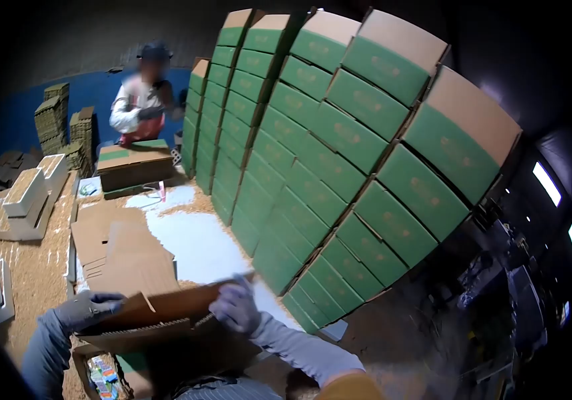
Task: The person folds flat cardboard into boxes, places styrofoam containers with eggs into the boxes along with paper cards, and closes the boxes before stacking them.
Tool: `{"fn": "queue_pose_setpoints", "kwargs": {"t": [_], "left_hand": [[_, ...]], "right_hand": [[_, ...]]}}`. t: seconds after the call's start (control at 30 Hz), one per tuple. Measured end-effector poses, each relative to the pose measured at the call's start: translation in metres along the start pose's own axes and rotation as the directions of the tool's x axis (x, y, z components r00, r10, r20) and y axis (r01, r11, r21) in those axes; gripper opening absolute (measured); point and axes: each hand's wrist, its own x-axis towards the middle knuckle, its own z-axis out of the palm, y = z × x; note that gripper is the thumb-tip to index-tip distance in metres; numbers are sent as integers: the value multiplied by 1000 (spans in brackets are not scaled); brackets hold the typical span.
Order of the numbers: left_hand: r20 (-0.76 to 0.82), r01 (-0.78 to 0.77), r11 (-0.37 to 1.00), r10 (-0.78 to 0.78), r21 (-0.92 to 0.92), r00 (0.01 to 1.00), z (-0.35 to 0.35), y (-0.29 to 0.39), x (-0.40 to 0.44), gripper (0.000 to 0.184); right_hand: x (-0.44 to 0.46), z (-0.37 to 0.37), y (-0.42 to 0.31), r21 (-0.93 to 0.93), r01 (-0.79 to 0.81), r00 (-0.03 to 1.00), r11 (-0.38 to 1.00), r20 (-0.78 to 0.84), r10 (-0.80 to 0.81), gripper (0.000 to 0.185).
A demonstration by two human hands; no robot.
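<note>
- Cardboard box (146,337) stood open close before us, between our two hands.
- Our left hand (89,311) lay at the box's left end, over its upper edge; whether it pinched the board we could not tell.
- Our right hand (238,308), blurred, curled at the box's far right edge; we could not tell how tightly it closed.
- Flat cardboard sheets (129,257) lay just beyond the box.

Both arms (44,353) extended forward, left hand (91,311) with fingers (107,303) inward, right hand (236,308) curled and slightly blurred.
</note>
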Motion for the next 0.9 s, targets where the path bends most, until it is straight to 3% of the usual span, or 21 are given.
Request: {"fn": "queue_pose_setpoints", "kwargs": {"t": [0.03, 0.1, 0.17, 0.2, 0.23, 0.27, 0.3, 0.33, 0.37, 0.4, 0.43, 0.5, 0.53, 0.6, 0.63, 0.67, 0.7, 0.73, 0.77, 0.83, 0.9], "left_hand": [[-290, -196, 975, 219, 105, 932, 4, -47, 23, 50], [-403, -56, 883, 268, 466, 875, 22, 24, -26, 62], [-389, -273, 924, 363, 267, 847, 33, 21, -26, 66], [-389, -347, 935, 349, 77, 853, 44, 18, -20, 65], [-41, -419, 671, 556, 612, 830, 65, 16, 5, 59], [313, -520, 125, 671, 845, 672, 87, 10, 28, 55], [292, -554, 28, 827, 832, 481, 102, -7, 57, 52], [332, -394, -151, 831, 907, 446, 104, -2, 59, 49], [140, -213, -46, 880, 976, 454, 107, -20, 76, 54], [-205, -167, 383, 757, 908, 620, 101, -5, 69, 66], [-498, 2, 576, 705, 817, 505, 93, -24, 89, 78], [-567, 72, 594, 715, 801, 410, 90, -39, 96, 78], [-555, 78, 575, 732, 814, 394, 94, -41, 101, 76], [-526, 152, 510, 763, 847, 375, 108, -32, 102, 71], [-524, 155, 506, 760, 848, 386, 104, -16, 89, 63], [-492, 5, 533, 777, 846, 393, 93, -16, 85, 59], [-461, -148, 551, 794, 822, 395, 87, -18, 78, 55], [-396, -272, 525, 821, 807, 410, 85, -12, 53, 55], [-242, -424, 601, 726, 677, 644, 82, -7, 18, 73], [9, -700, 420, 854, 577, 520, 98, -33, 2, 77], [237, -663, 304, 767, 684, 596, 123, -56, -9, 79]], "right_hand": [[11, 7, 12, 51, -44, 999, 998, 20, 43, 14], [51, 7, 9, 409, 128, 990, 904, -7, -137, 14], [81, -7, -18, 560, 104, 937, 822, 221, -269, 21], [74, 13, -22, 405, 96, 841, 909, 455, -292, 21], [61, 37, -30, 254, 118, 701, 960, 663, -261, 23], [30, 45, -37, 308, -40, 645, 951, 735, -211, 27], [2, 49, -45, 331, -203, 582, 922, 798, -159, 42], [24, 41, -47, 331, -179, 427, 926, 874, -230, 42], [45, 33, -49, 340, -156, 259, 928, 920, -294, 44], [-7, 51, -11, 541, 49, 776, 840, 509, -373, 39], [4, 20, 1, 529, -234, 725, 815, 654, -216, 49], [-32, -34, 9, 270, -316, 597, 910, 802, -30, 56], [-24, -49, 4, 280, -319, 592, 905, 805, -41, 56], [-7, -64, -8, 247, -500, 446, 830, 895, 2, 63], [-23, -48, 2, 285, -547, 556, 787, 827, 87, 72], [-24, -37, 2, 266, -802, 503, 534, 783, 365, 76], [-22, -27, 1, 270, -942, 335, 199, 726, 600, 80], [-22, -21, 1, 201, -932, 360, 303, 634, 685, 81], [-23, -15, 3, 119, -910, 396, 396, 529, 751, 83], [-57, 13, 32, 236, -965, 249, 112, 707, 662, 85], [-20, 3, 25, 179, -979, 108, -98, 862, 495, 86]]}}
